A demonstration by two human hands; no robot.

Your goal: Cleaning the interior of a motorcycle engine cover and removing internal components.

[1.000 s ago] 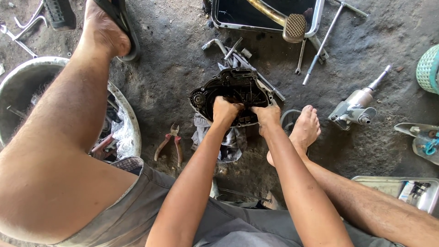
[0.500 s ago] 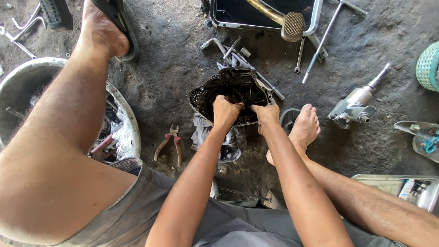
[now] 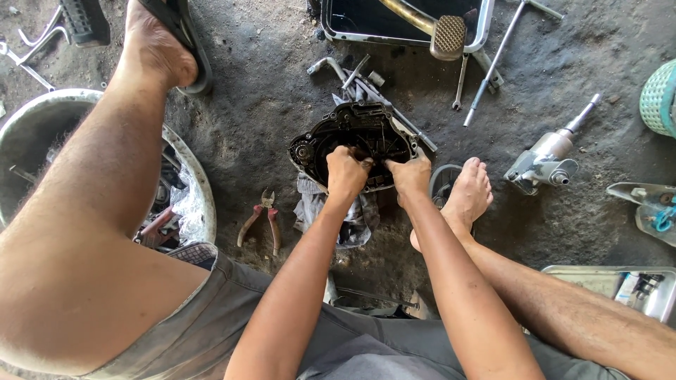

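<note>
Repair workshop (dirt floor (image 3: 267, 105)): pliers (image 3: 259, 219), engine cover (image 3: 355, 141).

Even daylight, bright approx 3 o'clock where the ground looks washed out; soft shadows under legs, no hard glare. Sharp at centre, wide-angle stretch twd edges. Dark engine cover (image 3: 359, 141) interior prob underexposed, detail lost.
</note>
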